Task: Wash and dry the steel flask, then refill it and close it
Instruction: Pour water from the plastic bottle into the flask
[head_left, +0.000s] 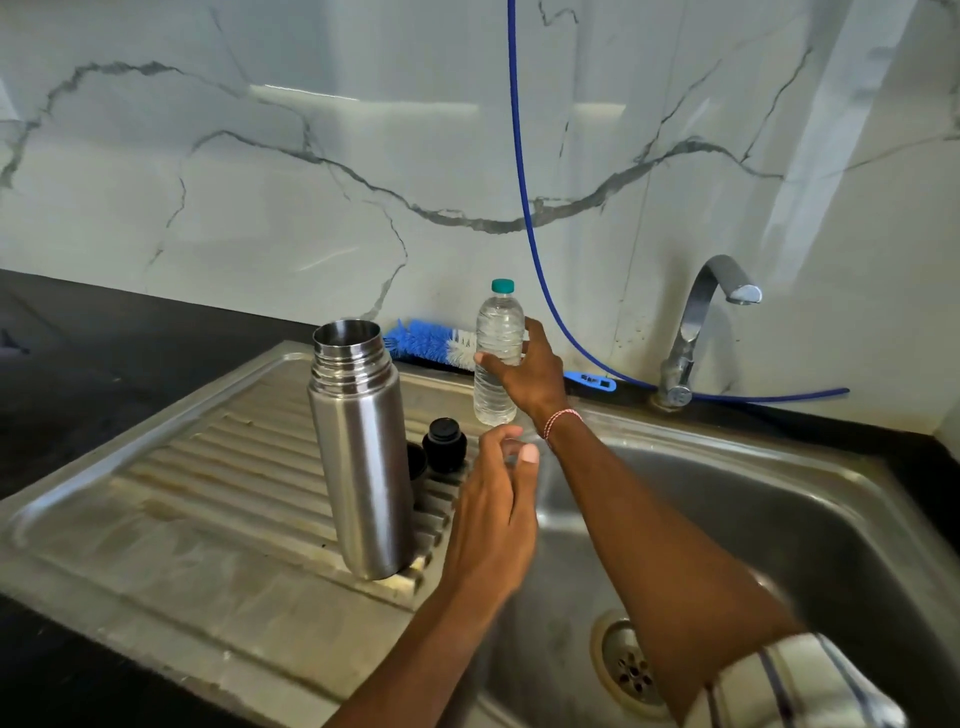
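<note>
While the right hand (530, 374) wraps its fingers and thumb around a clear plastic water bottle with a teal cap (498, 322), the tall cylindrical brushed-steel flask (361, 457) stands upright and uncapped on the ribbed steel draining board (208, 493), left of the bottle. Whether the bottle rests on the board or is lifted cannot be told. The left hand (491, 514) hovers just right of the flask, fingers loosely curled, holding nothing. A round black stopper (444, 444) sits behind the flask, beside a second black piece (417, 460) half hidden by it. A blue and white bottle brush (421, 340) lies against the marble wall. To the right are the steel sink basin (753, 493) and a curved metal tap (696, 322).
</note>
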